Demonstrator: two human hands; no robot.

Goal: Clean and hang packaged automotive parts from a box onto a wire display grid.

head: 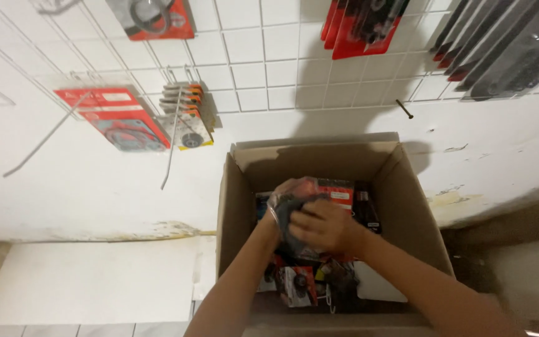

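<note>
A: Where is the packet (pixel 294 206)?

B: Over the middle of the open box (pixel 413 206), held up between both hands. It's a clear plastic packet with something dark inside and a bit of red at its top.

A: Which way does it run?

B: Its long axis goes roughly from 11 o'clock down to 5 o'clock, tilted a little. The picture is blurred there, so I cannot tell which end is the front.

A: And the hands?

B: The right hand (pixel 325 226) lies across the packet from 4 o'clock, palm down, fingers together and clamped on its lower half. The left hand (pixel 282 196) comes up from 6 o'clock and is wrapped round the packet's left edge; much of it is hidden behind the plastic, but it grips too. Both forearms are bare and rise from the bottom edge, converging on the packet.

A: What lies under it?

B: More goods in the box: red and black packs (pixel 350 193) at 1 o'clock of the packet, small packs (pixel 297 284) and a white card (pixel 378 284) at 6 o'clock.

A: Beyond the box?

B: A white wall with a wire grid (pixel 282 68). Red packs (pixel 120 118) hang at 10 o'clock, orange-and-grey ones (pixel 185 115) just beside them, more red ones (pixel 363 25) at 12 o'clock, dark long packs (pixel 506 50) at 2 o'clock. A pale floor (pixel 95 281) shows at 8 o'clock.
</note>
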